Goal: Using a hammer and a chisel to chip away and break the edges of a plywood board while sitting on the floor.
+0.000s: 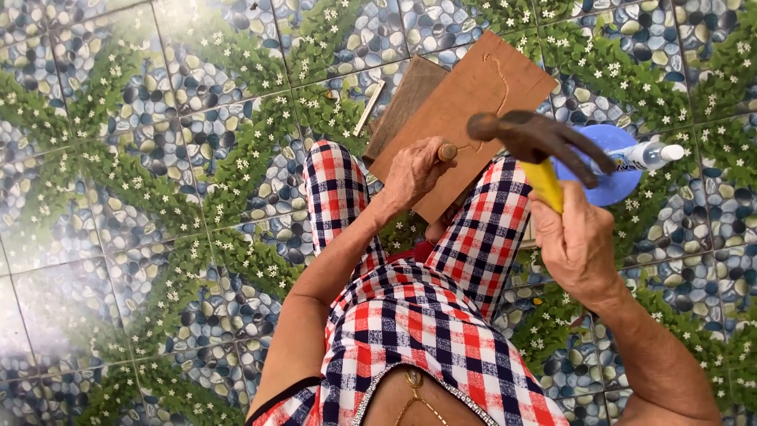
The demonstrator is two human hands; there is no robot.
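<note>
My left hand (414, 172) grips a small wooden-handled chisel (448, 151) upright, its tip on a brown wooden board (481, 95) that rests on the floor between my legs. A curved line is cut into the board. My right hand (576, 237) is closed around the yellow handle of a claw hammer (536, 138), whose dark metal head is raised just above and right of the chisel's end.
A second darker board (406, 99) lies under the first, with a thin stick (368, 108) beside it. A blue round lid (611, 170) with a white glue bottle (646, 156) on it sits right of the board. The floor is pebble-and-flower patterned tile (158, 158).
</note>
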